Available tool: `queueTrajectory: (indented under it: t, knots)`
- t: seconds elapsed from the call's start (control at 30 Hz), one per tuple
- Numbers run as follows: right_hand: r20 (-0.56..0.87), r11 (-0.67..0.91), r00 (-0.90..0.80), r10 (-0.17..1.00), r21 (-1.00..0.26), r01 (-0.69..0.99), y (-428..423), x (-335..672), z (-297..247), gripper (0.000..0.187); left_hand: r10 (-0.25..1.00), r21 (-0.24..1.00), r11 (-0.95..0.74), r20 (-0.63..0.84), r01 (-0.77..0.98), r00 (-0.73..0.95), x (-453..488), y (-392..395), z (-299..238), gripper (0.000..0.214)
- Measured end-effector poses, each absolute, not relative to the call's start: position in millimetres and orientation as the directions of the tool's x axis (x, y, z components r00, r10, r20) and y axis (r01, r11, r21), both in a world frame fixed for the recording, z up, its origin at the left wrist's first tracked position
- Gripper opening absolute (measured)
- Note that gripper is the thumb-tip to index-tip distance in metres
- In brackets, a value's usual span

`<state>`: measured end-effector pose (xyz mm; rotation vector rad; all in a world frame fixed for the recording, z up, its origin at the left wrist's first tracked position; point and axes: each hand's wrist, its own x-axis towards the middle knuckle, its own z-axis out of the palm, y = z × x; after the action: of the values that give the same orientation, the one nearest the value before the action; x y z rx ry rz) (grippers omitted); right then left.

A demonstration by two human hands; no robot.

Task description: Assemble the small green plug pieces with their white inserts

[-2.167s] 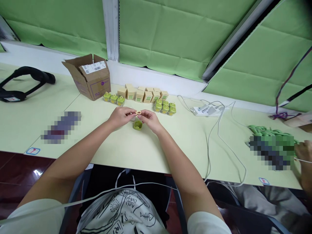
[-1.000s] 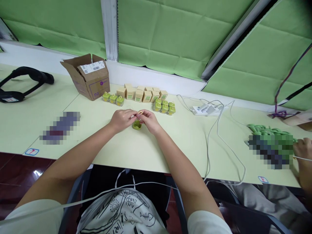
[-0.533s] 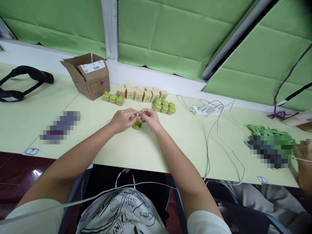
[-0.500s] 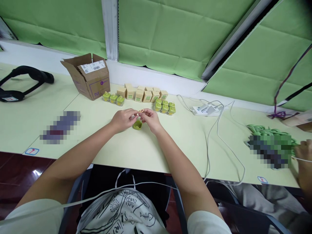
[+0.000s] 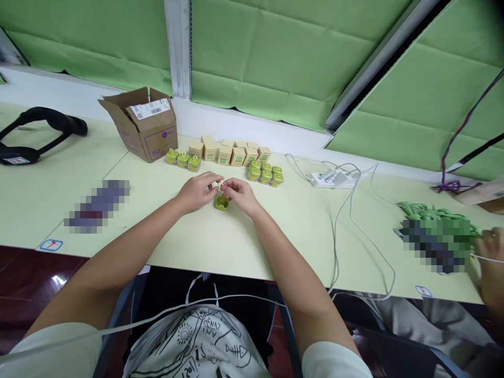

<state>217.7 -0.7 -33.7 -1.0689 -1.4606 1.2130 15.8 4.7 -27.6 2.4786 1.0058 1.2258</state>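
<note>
My right hand [image 5: 241,195] pinches a small pale loop [image 5: 221,185], mostly hidden by the fingertips. Close on its left is my left hand [image 5: 198,192], its thumb and fingers apart and nothing visible between them. Just below the fingertips, a small green lid [image 5: 221,203] lies on the table with its hollow side up. Behind the hands stand small clear boxes with green lids and pale loops: a left group [image 5: 183,159] and a right group [image 5: 266,173].
Several small cardboard boxes [image 5: 224,153] line the back, near a larger open carton [image 5: 157,131]. A power strip [image 5: 334,177] with white cables [image 5: 356,220] lies to the right. At the far right, a co-worker's hand [image 5: 490,252] is near green cord [image 5: 437,212]. A black headset-like frame [image 5: 55,121] lies left.
My left fingers have come off the pale loop and spread apart. The loop has turned and dropped slightly in my right fingertips, close above the lid.
</note>
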Motion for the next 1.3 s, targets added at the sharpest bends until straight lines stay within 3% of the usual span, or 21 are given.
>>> queueTrajectory:
  t: [0.17,0.33,0.57,1.0,1.3]
  knots:
    - [0.094,0.106,-0.174,0.980,-0.993,0.060,-0.6,221.0,-29.9,0.038,0.608,0.383,-0.783,0.637,0.490,0.474,14.5,7.4,-30.4,0.025]
    - [0.187,0.202,-0.168,0.968,-0.977,0.071,0.4,224.4,-29.7,0.042,0.634,0.433,-0.761,0.654,0.483,0.414,16.8,8.0,-31.8,0.023]
    - [0.399,0.424,-0.144,0.906,-0.869,0.256,-3.8,220.2,-35.3,0.033,0.646,0.476,-0.751,0.672,0.458,0.361,16.7,10.9,-34.0,0.025]
    - [0.528,0.551,-0.179,0.830,-0.725,0.414,-7.6,223.9,-33.9,0.019,0.661,0.498,-0.742,0.654,0.448,0.368,17.9,6.8,-29.0,0.024]
    - [0.599,0.613,-0.177,0.781,-0.680,0.402,-4.9,223.2,-37.3,0.014,0.704,0.525,-0.705,0.603,0.477,0.376,16.9,8.1,-28.3,0.026]
